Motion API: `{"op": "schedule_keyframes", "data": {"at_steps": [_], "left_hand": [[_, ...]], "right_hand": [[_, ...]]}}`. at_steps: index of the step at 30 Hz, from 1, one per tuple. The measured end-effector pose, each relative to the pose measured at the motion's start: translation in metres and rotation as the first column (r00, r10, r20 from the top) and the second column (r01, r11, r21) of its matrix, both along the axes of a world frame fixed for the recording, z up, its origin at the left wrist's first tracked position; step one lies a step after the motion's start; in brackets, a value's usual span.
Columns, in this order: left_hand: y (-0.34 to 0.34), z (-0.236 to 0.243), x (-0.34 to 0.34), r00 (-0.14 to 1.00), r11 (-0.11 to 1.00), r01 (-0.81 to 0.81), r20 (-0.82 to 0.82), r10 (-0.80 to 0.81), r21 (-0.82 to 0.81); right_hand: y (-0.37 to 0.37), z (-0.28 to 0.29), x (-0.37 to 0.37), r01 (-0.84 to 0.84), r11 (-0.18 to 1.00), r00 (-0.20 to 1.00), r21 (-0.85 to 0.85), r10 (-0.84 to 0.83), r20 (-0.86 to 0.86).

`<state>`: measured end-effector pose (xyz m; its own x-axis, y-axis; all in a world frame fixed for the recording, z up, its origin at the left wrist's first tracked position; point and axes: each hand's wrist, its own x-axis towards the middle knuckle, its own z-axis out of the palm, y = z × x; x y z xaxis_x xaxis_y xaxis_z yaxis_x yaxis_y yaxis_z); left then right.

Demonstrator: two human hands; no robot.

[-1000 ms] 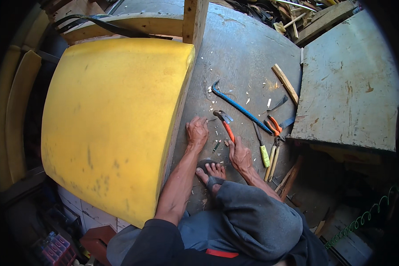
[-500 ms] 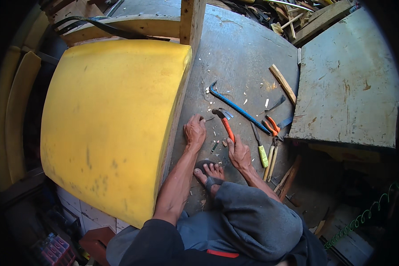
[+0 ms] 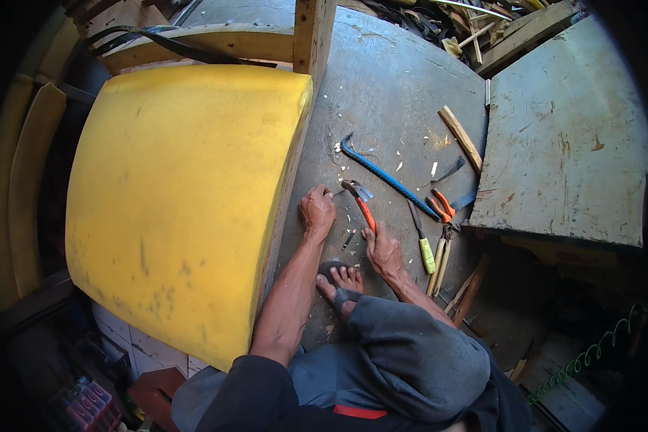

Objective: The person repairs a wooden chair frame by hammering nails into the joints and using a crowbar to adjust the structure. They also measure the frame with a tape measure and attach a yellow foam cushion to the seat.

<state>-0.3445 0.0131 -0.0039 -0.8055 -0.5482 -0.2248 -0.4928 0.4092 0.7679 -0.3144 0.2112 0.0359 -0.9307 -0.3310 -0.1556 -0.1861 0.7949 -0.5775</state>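
My right hand [image 3: 385,252] grips the orange-red handle of a claw hammer [image 3: 364,209]. The hammer's dark head is close beside the fingertips of my left hand [image 3: 317,212]. Those fingers are pinched on a thin, dark, nail-like piece [image 3: 338,192] that points toward the hammer head; whether the two touch is unclear. My left hand is low beside the wooden side of a seat-like frame topped with yellow foam [image 3: 187,194].
On the grey floor board [image 3: 403,86] lie a blue pry bar [image 3: 389,175], orange-handled pliers [image 3: 443,206], a yellow-green-handled tool [image 3: 426,252], long-handled pincers [image 3: 442,263] and a wood strip [image 3: 459,137]. A worn grey box [image 3: 561,137] stands at right. My sandalled foot [image 3: 344,283] is below the hammer.
My right hand and the hammer have shifted slightly left, bringing the hammer head closer to the left fingers. The left hand stays nearly in place.
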Motion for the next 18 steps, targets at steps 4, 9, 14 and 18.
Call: {"op": "schedule_keyframes", "data": {"at_steps": [4, 9, 14, 18], "left_hand": [[-0.002, -0.003, 0.0, 0.999, 1.0, 0.013, -0.031, -0.014, -0.008], [0.0, 0.0, 0.001, 0.999, 0.999, 0.034, -0.018, -0.035, -0.026], [0.0, -0.001, 0.002, 0.996, 0.999, 0.039, -0.083, -0.042, -0.035], [0.001, -0.005, 0.004, 0.995, 0.996, 0.046, -0.087, -0.053, -0.078]], "right_hand": [[0.0, -0.011, 0.002, -0.015, 1.0, 0.999, -0.006, 0.015, -0.05], [-0.01, 0.013, -0.005, -0.027, 0.997, 0.998, 0.072, 0.023, 0.064], [-0.012, 0.016, -0.01, 0.035, 0.997, 0.999, -0.07, -0.037, -0.035], [-0.011, 0.019, -0.011, 0.067, 0.993, 0.998, -0.094, -0.067, 0.004]]}}
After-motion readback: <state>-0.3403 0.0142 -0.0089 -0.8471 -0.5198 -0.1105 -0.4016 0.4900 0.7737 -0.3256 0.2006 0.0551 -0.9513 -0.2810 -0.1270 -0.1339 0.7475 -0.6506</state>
